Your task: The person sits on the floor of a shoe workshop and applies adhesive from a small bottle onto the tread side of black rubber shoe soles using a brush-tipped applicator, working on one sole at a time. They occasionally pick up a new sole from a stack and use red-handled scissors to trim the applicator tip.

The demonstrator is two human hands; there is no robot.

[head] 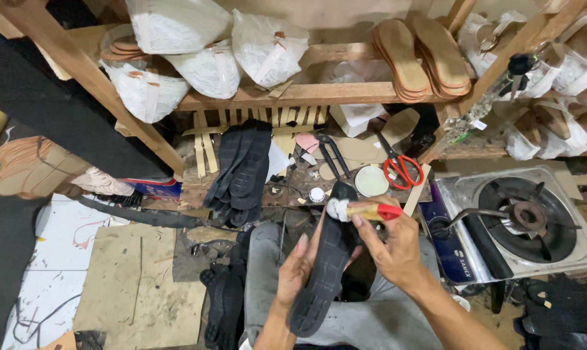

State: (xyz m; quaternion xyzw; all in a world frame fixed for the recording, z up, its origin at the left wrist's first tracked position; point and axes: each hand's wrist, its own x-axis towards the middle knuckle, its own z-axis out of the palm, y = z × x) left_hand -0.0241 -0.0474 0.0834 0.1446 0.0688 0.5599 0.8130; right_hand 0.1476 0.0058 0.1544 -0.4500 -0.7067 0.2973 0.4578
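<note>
At the lower centre of the frame the left hand (298,269) cups a long black rubber shoe sole (324,269) from beneath, fingers curled round it, while the right hand (390,249) pinches a red-handled glue brush (361,210) whose wet tip could drip onto the grey trousers (261,259).

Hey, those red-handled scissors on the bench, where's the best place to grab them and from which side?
Take the scissors by the red loops, which lie nearest the person, coming from the right hand side. The blades point away toward the shelf, and the loops lie in the open, next to a round white lid.
</note>
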